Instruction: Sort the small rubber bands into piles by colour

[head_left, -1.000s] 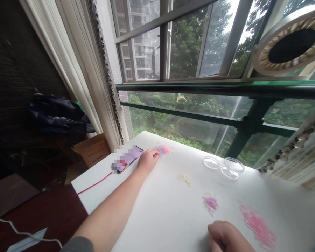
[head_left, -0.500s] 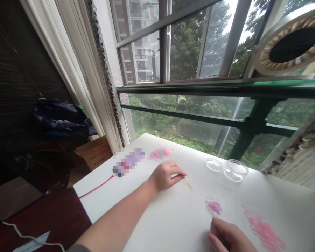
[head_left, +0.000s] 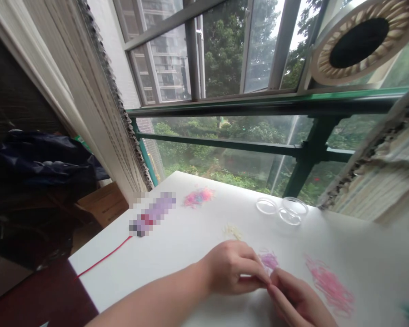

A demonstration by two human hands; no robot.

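My left hand (head_left: 236, 268) and my right hand (head_left: 295, 295) meet fingertip to fingertip above the white table (head_left: 177, 254). Both are closed in a pinch; whatever sits between the fingertips is too small to make out. Just behind them lies a small heap of purple rubber bands (head_left: 268, 260), partly covered by my fingers. A cream-coloured pile of bands (head_left: 232, 231) is a little beyond my left hand. To the right of my right hand spreads a larger pile of pink bands (head_left: 330, 286).
Mixed pink, orange and blue bands (head_left: 198, 197) lie near the far left edge. Round clear plastic dishes (head_left: 289, 213) stand at the back. A blurred purple object (head_left: 153, 213) with a red cord (head_left: 104, 259) is on the left. A window railing (head_left: 225, 141) runs behind the table.
My left hand has left the cream pile and come right and nearer, to my right hand's fingertips. The whole view has shifted slightly.
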